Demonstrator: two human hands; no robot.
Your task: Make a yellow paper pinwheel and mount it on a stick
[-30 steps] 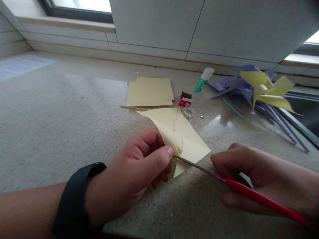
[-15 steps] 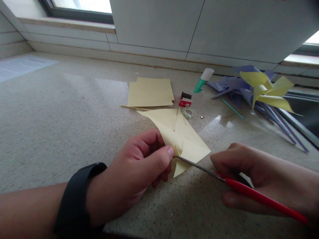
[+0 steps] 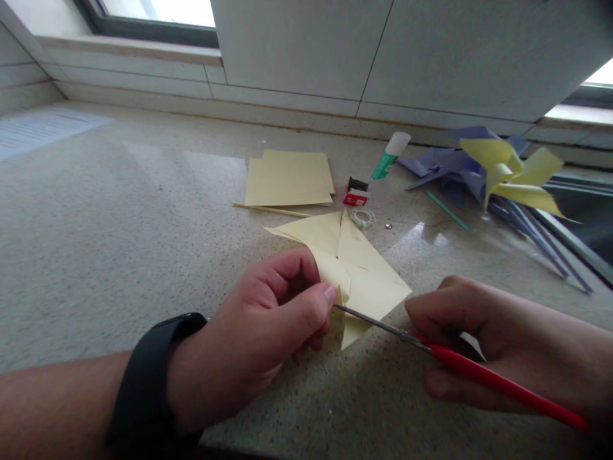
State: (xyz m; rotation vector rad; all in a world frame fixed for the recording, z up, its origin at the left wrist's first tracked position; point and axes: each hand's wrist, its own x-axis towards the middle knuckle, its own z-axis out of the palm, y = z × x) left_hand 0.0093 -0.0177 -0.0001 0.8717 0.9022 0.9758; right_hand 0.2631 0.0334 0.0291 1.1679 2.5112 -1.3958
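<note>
A pale yellow paper sheet (image 3: pixel 368 281), with slits cut in from its edges, lies on the counter in front of me. My left hand (image 3: pixel 282 306), with a black band on the wrist, pinches one curled flap of it between thumb and fingers. In my right hand (image 3: pixel 493 345) are red-handled scissors (image 3: pixel 460 361), held with the fingers at the handles. Their metal blades look closed, and the tip meets the curled flap right beside my left thumb. My left fingertips are partly hidden behind the paper.
Behind the sheet are stacked yellow papers (image 3: pixel 290 179), a thin yellow stick (image 3: pixel 268 209), a small red box (image 3: pixel 357 191), a tape roll (image 3: pixel 363 218), a glue stick (image 3: pixel 390 155) and a small metal piece (image 3: pixel 388 225). Yellow (image 3: pixel 512 169) and purple pinwheels (image 3: pixel 440 166) lie at the right.
The yellow sheet has shifted slightly right and toward me, and its far-left corner now sits apart from the thin stick. Both hands keep nearly the same place and grip.
</note>
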